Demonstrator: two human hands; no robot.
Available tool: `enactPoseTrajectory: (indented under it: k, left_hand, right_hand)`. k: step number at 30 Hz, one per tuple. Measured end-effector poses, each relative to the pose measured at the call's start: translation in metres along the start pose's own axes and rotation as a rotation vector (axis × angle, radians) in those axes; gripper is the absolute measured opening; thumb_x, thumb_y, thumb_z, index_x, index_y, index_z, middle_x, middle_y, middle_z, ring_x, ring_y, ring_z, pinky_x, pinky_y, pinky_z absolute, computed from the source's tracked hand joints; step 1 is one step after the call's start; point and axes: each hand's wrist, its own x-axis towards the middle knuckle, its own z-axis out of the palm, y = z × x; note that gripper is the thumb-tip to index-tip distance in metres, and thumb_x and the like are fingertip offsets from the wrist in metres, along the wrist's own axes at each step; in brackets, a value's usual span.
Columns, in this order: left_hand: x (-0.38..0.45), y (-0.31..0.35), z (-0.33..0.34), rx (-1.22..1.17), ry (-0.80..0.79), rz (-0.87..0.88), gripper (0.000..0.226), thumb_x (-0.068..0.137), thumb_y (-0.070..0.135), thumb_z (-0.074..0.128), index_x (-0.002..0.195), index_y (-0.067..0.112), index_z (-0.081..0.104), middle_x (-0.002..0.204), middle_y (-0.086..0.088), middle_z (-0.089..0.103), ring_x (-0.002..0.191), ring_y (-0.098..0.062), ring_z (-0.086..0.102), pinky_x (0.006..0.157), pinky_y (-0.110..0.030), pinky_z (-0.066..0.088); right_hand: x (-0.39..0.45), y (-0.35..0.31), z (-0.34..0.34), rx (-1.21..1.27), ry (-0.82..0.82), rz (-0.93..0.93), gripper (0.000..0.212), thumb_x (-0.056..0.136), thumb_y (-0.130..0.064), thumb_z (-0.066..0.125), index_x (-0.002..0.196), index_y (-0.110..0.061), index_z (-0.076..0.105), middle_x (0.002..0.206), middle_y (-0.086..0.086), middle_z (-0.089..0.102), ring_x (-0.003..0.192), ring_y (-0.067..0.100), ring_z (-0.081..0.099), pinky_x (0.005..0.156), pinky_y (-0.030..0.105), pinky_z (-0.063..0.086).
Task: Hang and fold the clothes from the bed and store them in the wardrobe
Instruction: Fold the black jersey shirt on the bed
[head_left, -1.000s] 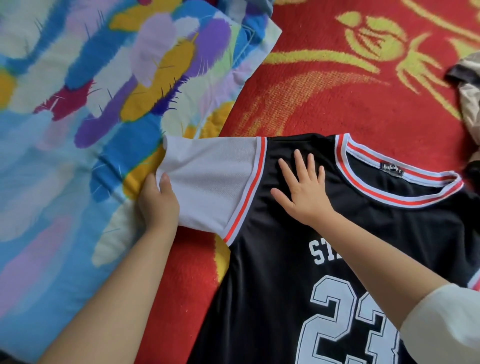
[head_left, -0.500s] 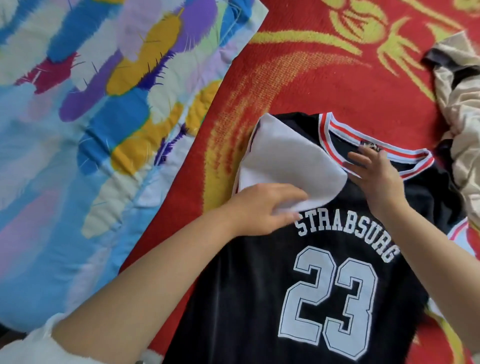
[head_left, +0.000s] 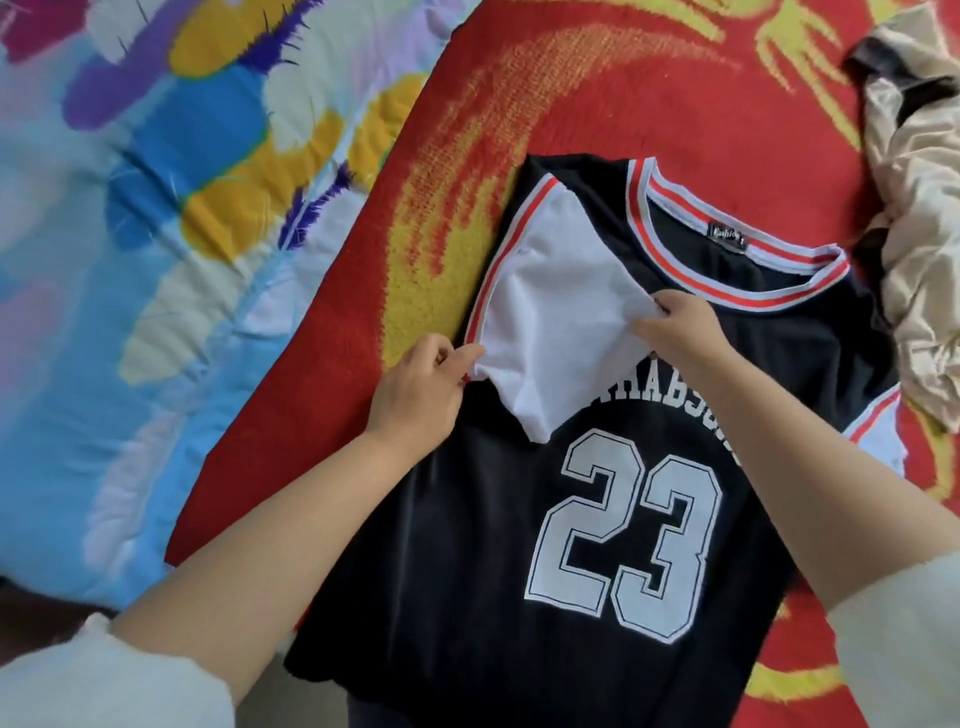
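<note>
Head view: jersey (head_left: 597, 519) lay flat mid-bed. Left hand (head_left: 421, 395) and right hand (head_left: 675, 332) each pinched white sleeve (head_left: 561, 322), folded onto chest. Folding step; other sleeve likely next.

A red blanket (head_left: 597, 93) with yellow motifs covers the surface; a multicoloured feather-print quilt (head_left: 156, 260) overlaps its left side.

Both hands reach forward, left hand (head_left: 415, 387) and right hand (head_left: 675, 332) with fingers pinched.
</note>
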Motion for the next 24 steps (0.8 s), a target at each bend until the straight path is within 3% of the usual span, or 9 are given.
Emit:
enactPoseTrajectory:
  k: [3,4,6,9,14,18,22,24]
  left_hand:
    - [0.001,-0.009,0.0,0.033,-0.061,0.059,0.033,0.069,0.014,0.038,0.095,0.023,0.058,0.07,-0.009,0.054,0.048,-0.024,0.053,0.039,-0.018,0.028]
    - [0.0,-0.013,0.0,0.044,-0.081,0.076,0.038,0.07,0.016,0.037,0.092,0.021,0.066,0.068,-0.01,0.053,0.047,-0.024,0.052,0.04,-0.017,0.026]
    - [-0.001,-0.019,-0.002,0.09,-0.095,0.101,0.041,0.07,0.018,0.037,0.09,0.018,0.074,0.064,-0.009,0.051,0.045,-0.023,0.051,0.041,-0.017,0.023]
    - [-0.004,-0.022,-0.001,0.1,-0.086,0.111,0.041,0.072,0.02,0.04,0.092,0.02,0.075,0.059,-0.007,0.048,0.043,-0.022,0.049,0.038,-0.017,0.025]
    - [-0.006,-0.028,-0.006,0.017,-0.142,0.079,0.039,0.076,0.022,0.041,0.099,0.018,0.073,0.053,-0.006,0.057,0.042,-0.026,0.057,0.033,-0.023,0.038]
    - [-0.003,-0.029,-0.015,-0.069,-0.274,-0.121,0.039,0.09,0.024,0.035,0.122,0.012,0.055,0.079,-0.022,0.066,0.074,-0.041,0.062,0.058,-0.034,0.037]
    - [-0.002,-0.037,-0.016,0.029,-0.351,-0.212,0.032,0.098,0.021,0.037,0.129,0.018,0.044,0.09,-0.021,0.065,0.086,-0.04,0.06,0.065,-0.036,0.038]
    - [0.001,-0.041,-0.016,0.047,-0.383,-0.219,0.033,0.098,0.022,0.038,0.13,0.022,0.044,0.093,-0.019,0.065,0.089,-0.039,0.06,0.067,-0.037,0.041]
  right_hand:
    - [-0.004,0.001,-0.013,-0.253,-0.019,0.015,0.005,0.084,-0.006,0.052,0.079,-0.006,0.05,0.071,0.009,0.045,0.064,0.021,0.042,0.052,0.026,0.028]
    - [-0.003,-0.006,-0.017,-0.358,-0.015,-0.004,0.008,0.085,-0.011,0.055,0.091,-0.006,0.054,0.082,0.011,0.053,0.075,0.025,0.05,0.057,0.028,0.033]
    - [0.005,-0.029,-0.025,-0.475,0.063,-0.107,0.041,0.086,-0.02,0.059,0.122,-0.003,0.049,0.113,0.016,0.056,0.105,0.032,0.052,0.075,0.031,0.038]
    - [0.017,-0.081,-0.02,-0.484,0.12,-0.363,0.05,0.09,-0.026,0.054,0.134,-0.006,0.04,0.126,0.016,0.054,0.115,0.031,0.049,0.087,0.032,0.037]
    - [0.041,-0.135,0.012,-0.217,0.031,-0.321,0.055,0.093,-0.029,0.05,0.141,-0.011,0.029,0.132,0.008,0.048,0.108,0.017,0.051,0.065,0.016,0.036]
    - [0.057,-0.138,0.023,-0.08,0.016,-0.33,0.054,0.092,-0.01,0.051,0.142,-0.016,0.031,0.14,0.005,0.041,0.107,0.012,0.05,0.057,0.005,0.04]
    - [0.068,-0.136,0.041,-0.072,0.089,-0.401,0.057,0.091,-0.004,0.052,0.143,-0.015,0.031,0.144,0.005,0.037,0.13,0.017,0.039,0.096,0.016,0.038]
    - [0.069,-0.132,0.048,-0.193,0.156,-0.459,0.058,0.092,-0.009,0.052,0.144,-0.015,0.028,0.143,0.008,0.038,0.129,0.02,0.039,0.101,0.024,0.034]
